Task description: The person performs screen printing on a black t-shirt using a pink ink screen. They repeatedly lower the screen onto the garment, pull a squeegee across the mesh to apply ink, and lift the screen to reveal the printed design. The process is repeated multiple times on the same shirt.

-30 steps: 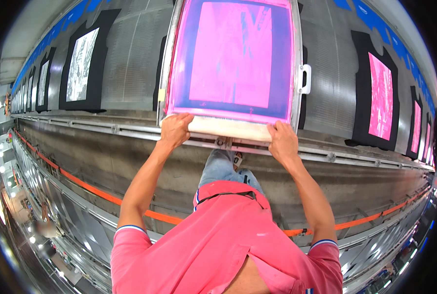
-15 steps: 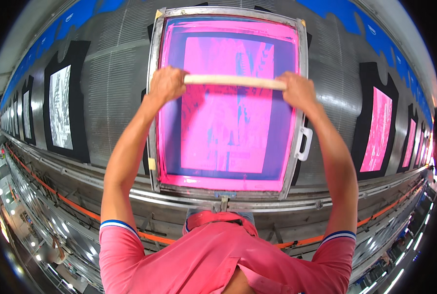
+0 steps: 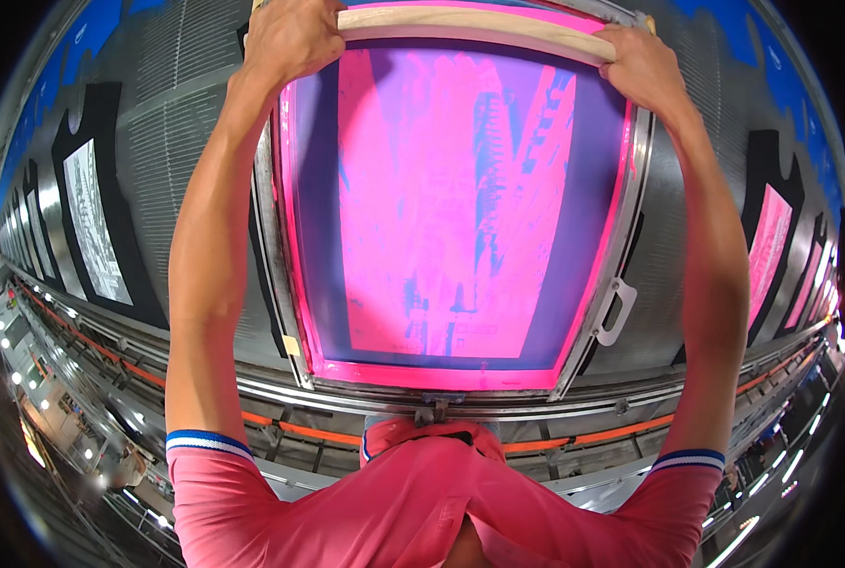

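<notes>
Gripping the pale wooden bar (image 3: 474,24) at top centre: left hand (image 3: 294,38) is wrapped round one end, right hand (image 3: 643,66) round the other. It's over the far end of a pink-inked purple mesh screen (image 3: 451,208) in a grey metal frame (image 3: 641,156) filling the middle of the shot. There's a white looped handle (image 3: 629,303) on the frame, lower right, and a yellowish tape patch (image 3: 292,346) lower left.

Both forearms block stuff. The right one cuts across a black garment with a pink print (image 3: 771,227), far right; a black shirt with a grey-white print (image 3: 96,222) lies far left. An orange strip (image 3: 583,438) runs across below.

As for writing, the blue sheet (image 3: 62,57) upper left has a small white mark, too tiny to read.
</notes>
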A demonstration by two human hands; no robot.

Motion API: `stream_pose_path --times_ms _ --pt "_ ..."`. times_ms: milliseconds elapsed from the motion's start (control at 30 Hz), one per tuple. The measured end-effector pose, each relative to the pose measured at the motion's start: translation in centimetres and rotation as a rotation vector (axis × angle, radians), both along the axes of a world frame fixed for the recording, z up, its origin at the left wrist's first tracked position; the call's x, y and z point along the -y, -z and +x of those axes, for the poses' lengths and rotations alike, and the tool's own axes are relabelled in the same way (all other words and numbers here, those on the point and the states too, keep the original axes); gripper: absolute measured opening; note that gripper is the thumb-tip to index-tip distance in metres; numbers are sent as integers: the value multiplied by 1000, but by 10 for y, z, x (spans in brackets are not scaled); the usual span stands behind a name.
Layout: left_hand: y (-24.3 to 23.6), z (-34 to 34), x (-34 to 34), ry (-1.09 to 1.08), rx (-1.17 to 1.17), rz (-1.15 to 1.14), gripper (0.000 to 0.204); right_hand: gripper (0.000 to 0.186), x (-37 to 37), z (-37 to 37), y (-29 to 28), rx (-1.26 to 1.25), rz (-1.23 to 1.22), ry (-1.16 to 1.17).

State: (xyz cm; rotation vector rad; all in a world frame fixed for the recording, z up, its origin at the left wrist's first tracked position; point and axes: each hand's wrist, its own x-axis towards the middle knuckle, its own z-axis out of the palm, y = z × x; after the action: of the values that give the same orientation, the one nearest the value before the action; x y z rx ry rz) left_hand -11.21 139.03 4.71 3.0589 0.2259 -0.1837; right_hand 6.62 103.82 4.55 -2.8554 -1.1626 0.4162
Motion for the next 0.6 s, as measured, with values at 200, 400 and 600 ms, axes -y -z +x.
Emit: stream_pose_path --times_ms 200,400,600 --pt "9 -44 24 -19 83 31 35 45 25 -51 3 88 67 -63" --pt "9 -155 71 -15 63 -28 38 43 74 -165 -2 13 110 -50" --pt "9 -293 129 -47 33 -73 47 41 132 -293 -8 -5 151 -91"
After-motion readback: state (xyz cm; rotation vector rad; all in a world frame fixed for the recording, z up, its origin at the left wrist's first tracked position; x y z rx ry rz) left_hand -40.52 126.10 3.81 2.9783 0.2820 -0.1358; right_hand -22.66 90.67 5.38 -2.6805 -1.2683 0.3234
